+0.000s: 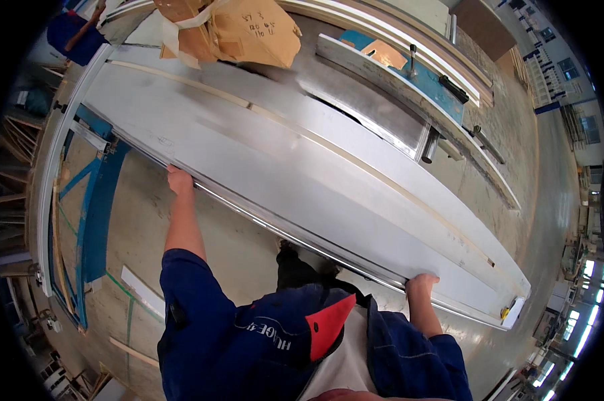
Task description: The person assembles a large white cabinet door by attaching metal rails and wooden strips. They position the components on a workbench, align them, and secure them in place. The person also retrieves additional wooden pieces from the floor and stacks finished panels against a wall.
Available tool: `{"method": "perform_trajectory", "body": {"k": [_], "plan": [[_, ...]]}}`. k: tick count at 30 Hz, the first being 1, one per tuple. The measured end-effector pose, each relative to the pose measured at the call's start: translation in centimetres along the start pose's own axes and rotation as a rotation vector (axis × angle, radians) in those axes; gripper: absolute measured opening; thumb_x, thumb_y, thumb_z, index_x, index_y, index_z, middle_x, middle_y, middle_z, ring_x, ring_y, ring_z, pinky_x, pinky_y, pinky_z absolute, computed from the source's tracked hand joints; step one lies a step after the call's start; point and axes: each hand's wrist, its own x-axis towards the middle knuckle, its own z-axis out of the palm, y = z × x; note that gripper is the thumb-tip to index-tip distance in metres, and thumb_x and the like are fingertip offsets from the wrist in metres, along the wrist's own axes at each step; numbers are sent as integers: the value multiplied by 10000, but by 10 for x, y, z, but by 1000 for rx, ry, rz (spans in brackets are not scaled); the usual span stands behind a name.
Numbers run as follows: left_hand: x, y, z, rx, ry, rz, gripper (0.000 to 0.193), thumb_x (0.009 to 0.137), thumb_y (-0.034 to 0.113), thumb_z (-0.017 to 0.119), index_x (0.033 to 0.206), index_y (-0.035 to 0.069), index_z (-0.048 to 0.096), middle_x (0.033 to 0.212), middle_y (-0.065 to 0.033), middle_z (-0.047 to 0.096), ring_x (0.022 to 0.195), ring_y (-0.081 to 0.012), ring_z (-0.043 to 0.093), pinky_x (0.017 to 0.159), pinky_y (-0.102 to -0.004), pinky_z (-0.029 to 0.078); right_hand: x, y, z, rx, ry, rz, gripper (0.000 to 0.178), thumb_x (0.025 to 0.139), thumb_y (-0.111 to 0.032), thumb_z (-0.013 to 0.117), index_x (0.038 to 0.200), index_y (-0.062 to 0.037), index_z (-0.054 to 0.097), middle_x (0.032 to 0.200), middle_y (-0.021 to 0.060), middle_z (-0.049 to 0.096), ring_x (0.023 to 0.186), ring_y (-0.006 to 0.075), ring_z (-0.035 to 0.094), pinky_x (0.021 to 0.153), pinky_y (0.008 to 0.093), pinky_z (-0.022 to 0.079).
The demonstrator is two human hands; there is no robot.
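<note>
A long pale grey panel (262, 175) stretches across in front of me, from the far left to the near right. A narrow cream strip runs along its length, and a shiny metal rail (262, 224) follows its near side. At the left part of this near edge, my left hand (180, 180) is closed with its fingers curled over it. My right hand (421, 286) grips the same edge near the right end, thumb side on top. Small yellow and white pieces (506, 311) sit at the panel's right corner.
A brown cardboard box (258, 30) stands beyond the panel. A blue-framed machine (96, 214) with a pale rail (48, 200) is at the left. Farther right, a long metal fence (409, 93) lies beside a steel tabletop (362, 110). A white offcut (141, 291) rests on the floor.
</note>
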Motion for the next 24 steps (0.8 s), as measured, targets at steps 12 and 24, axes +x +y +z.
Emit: {"method": "perform_trajectory", "body": {"k": [12,24], "plan": [[-145,33,-47,-96,9,-1,703,1071,492,260,1122,-106,627,1139,-334,658,1093,-507,612,939,-552,481,87,-60,-31,161,-158,90,803,847,-592,650,1340,25,507,1284,153,640,1142,334,625,942,442,530],[-281,-30,-46,-311,-209,7,650,1077,450,303,1181,-116,606,1118,-305,676,1016,-492,645,900,-545,505,274,-123,-19,33,-182,79,894,815,-667,652,1397,-49,371,1343,206,536,1188,379,559,909,545,522]]}}
